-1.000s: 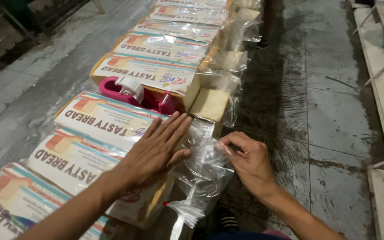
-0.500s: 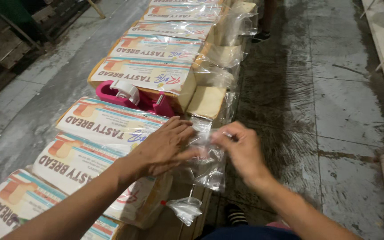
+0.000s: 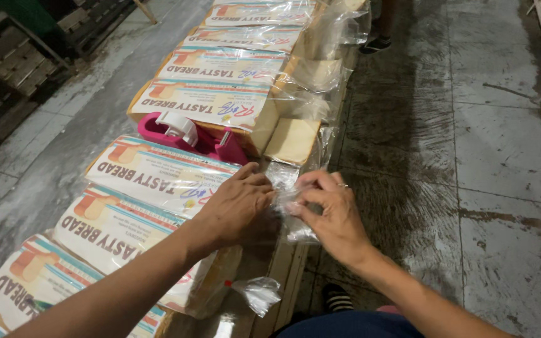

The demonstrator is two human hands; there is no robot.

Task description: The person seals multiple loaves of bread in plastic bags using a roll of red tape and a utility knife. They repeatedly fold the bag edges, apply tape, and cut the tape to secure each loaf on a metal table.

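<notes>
Seven bagged bread loaves [image 3: 158, 175], one pink tape dispenser [image 3: 186, 134].

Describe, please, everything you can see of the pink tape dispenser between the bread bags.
The pink tape dispenser looks like glossy plastic. It holds a white roll near its left end, and its right end rises to a raised tip. It lies in the gap between two printed bread bags, resting against them. No hand touches it; both hands work below it.

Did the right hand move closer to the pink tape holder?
Yes. The right hand moved up the bench toward the pink tape dispenser, meeting the left hand.
</notes>
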